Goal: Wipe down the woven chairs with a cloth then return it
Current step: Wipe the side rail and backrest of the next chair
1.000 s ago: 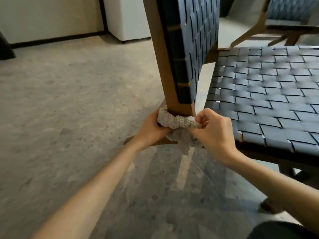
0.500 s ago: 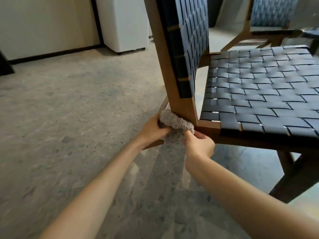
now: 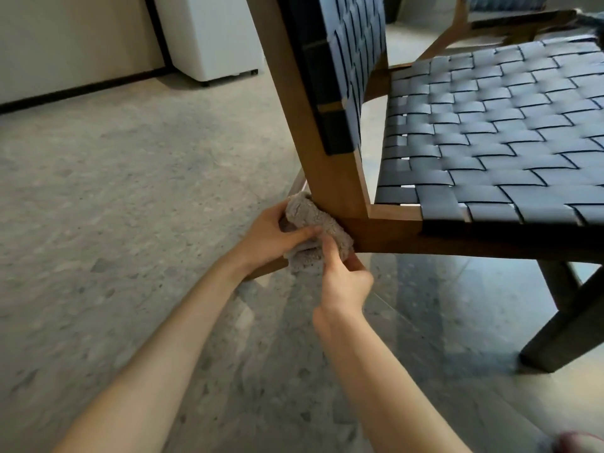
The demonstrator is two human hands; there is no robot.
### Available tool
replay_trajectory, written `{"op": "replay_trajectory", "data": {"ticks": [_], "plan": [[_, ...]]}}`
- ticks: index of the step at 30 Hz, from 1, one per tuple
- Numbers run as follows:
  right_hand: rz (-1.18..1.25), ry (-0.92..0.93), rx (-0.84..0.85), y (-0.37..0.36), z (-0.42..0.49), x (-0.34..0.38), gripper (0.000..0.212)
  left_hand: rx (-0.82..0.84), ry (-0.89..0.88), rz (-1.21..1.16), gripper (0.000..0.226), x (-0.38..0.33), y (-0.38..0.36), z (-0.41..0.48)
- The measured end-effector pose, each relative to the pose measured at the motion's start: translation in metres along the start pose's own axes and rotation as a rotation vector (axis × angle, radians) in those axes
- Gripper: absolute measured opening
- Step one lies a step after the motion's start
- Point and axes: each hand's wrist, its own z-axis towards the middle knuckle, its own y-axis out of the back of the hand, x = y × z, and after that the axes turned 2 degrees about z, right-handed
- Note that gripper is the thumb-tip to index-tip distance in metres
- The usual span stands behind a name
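Observation:
A wooden chair (image 3: 385, 235) with a dark blue woven seat (image 3: 490, 152) and woven back (image 3: 346, 60) stands right in front of me. A bunched grey cloth (image 3: 312, 220) is pressed against the rear corner joint of its frame, where the back post meets the seat rail. My left hand (image 3: 277, 237) grips the cloth from the left, thumb laid across it. My right hand (image 3: 343, 282) pinches the cloth's lower edge from below, just under the seat rail.
A second woven chair (image 3: 510, 14) stands behind at the top right. A white cabinet (image 3: 212, 34) sits against the wall at the back. The chair's dark front leg (image 3: 562, 325) slants to the floor at the right. Speckled grey floor (image 3: 114, 207) stretches to the left.
My right hand dropped from the seat's rear corner to below the rail. The cloth slid around the post base toward its left side. The view moved closer and lower.

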Motion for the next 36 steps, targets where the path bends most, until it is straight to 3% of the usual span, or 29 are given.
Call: {"op": "replay_trajectory", "data": {"ticks": [2, 4, 7, 11, 14, 19, 24, 28, 36], "plan": [[-0.007, -0.049, 0.004, -0.007, 0.009, -0.012, 0.037, 0.019, -0.02, 0.03, 0.029, 0.011, 0.002, 0.003], [-0.021, -0.065, 0.036, -0.011, 0.016, -0.021, 0.009, 0.028, -0.051, 0.049, 0.034, 0.019, 0.005, 0.003], [-0.057, -0.027, 0.094, -0.014, 0.029, -0.045, 0.018, 0.019, -0.049, 0.071, 0.042, 0.045, 0.011, -0.002], [-0.073, -0.029, 0.186, -0.022, 0.056, -0.079, 0.004, 0.02, -0.03, 0.109, 0.048, 0.08, 0.021, 0.002], [-0.082, -0.108, 0.158, -0.03, 0.076, -0.102, 0.035, -0.041, -0.039, 0.183, 0.072, 0.104, 0.024, 0.003], [-0.105, -0.228, 0.274, -0.04, 0.091, -0.13, 0.041, -0.039, 0.046, 0.296, 0.068, 0.142, 0.033, 0.002], [-0.117, -0.405, 0.381, -0.052, 0.091, -0.134, 0.04, -0.014, 0.185, 0.329, 0.063, 0.167, 0.039, 0.004], [-0.095, -0.47, 0.36, -0.052, 0.091, -0.128, 0.044, -0.031, 0.198, 0.259, 0.061, 0.18, 0.039, 0.005], [-0.032, -0.305, 0.279, -0.027, 0.067, -0.104, 0.025, -0.161, 0.033, 0.136, 0.053, 0.152, 0.02, -0.008]]}}
